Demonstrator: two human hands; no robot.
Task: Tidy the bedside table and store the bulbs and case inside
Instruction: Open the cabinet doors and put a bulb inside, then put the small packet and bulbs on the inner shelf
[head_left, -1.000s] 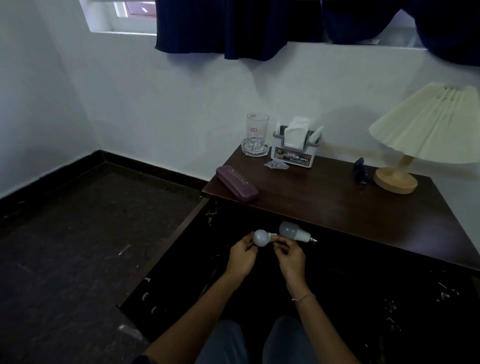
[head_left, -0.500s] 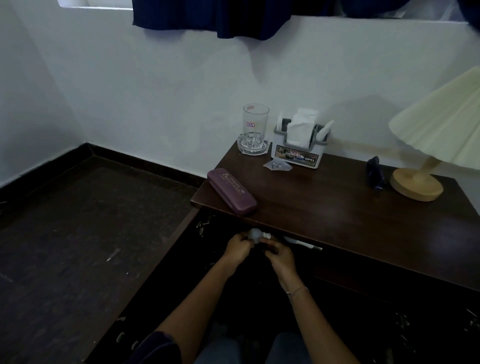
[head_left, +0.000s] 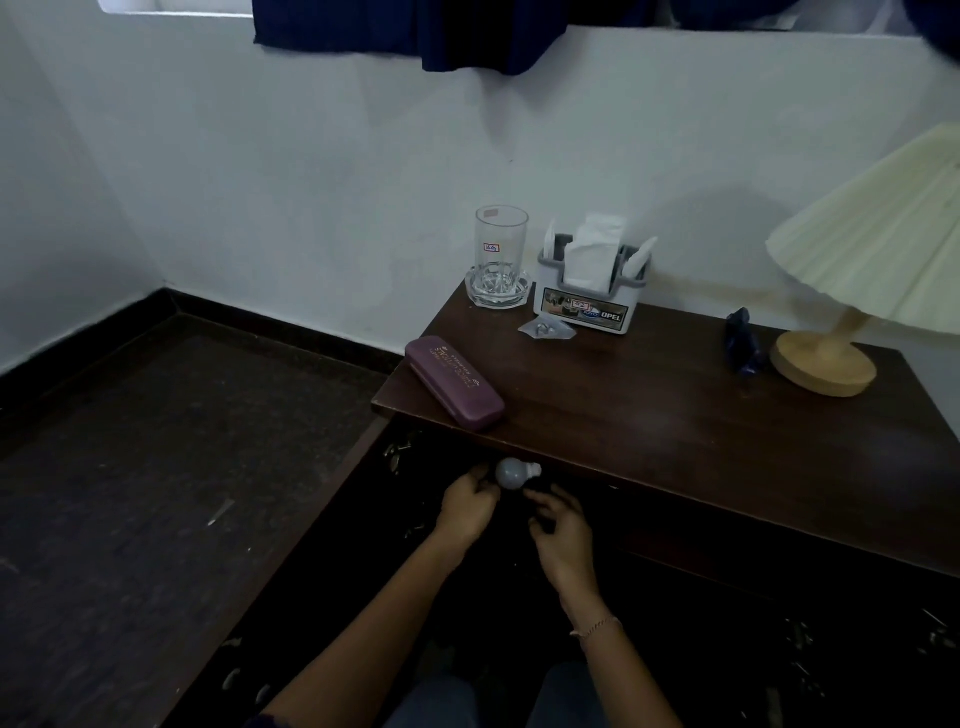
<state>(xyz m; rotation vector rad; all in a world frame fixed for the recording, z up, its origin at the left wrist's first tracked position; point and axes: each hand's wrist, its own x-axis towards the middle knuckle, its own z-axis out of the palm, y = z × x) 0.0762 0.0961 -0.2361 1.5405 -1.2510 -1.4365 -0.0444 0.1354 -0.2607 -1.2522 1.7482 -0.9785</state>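
A white bulb (head_left: 511, 474) is pinched at the fingertips of the left hand (head_left: 467, 506), just under the front edge of the bedside table (head_left: 675, 431). The right hand (head_left: 563, 530) is seen just beside it with its fingers loosely curled; whether anything is held there cannot be told in the dark. The purple case (head_left: 454, 382) is found on the tabletop's near left corner.

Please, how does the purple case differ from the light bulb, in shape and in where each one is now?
The purple case is long, flat and dark purple; the bulb is round and pale grey-white. The case lies on the table top near its front left corner, untouched; the bulb is below the top's front edge, held by the left hand. Both are near the table's left end.
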